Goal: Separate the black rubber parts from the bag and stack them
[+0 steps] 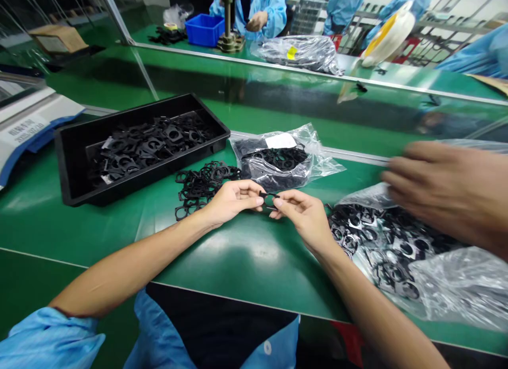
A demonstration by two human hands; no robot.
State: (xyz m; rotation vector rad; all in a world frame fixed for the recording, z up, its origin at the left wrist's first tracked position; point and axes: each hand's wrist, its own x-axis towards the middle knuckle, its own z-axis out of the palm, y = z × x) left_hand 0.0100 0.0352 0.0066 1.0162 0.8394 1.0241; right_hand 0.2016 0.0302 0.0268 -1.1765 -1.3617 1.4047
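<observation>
Between both hands a small black ring-shaped part (270, 194) is held over the green table. My left hand (236, 201) pinches its left side between thumb and fingers. On the opposite side my right hand (304, 213) grips the same part with thumb and forefinger. A loose pile of black ring parts (206, 184) lies just behind my left hand. Behind the hands sits a clear plastic bag (278, 155) of dark parts with a white label. An open bag of black ring parts (381, 242) lies right of my right hand.
A black tray (145, 184) heaped with similar parts stands at the left. Another person's hand (448, 189), blurred, reaches over the open bag. Beyond a metal rail are a blue bin (204, 30), a tape roll (389, 33) and people in blue sleeves.
</observation>
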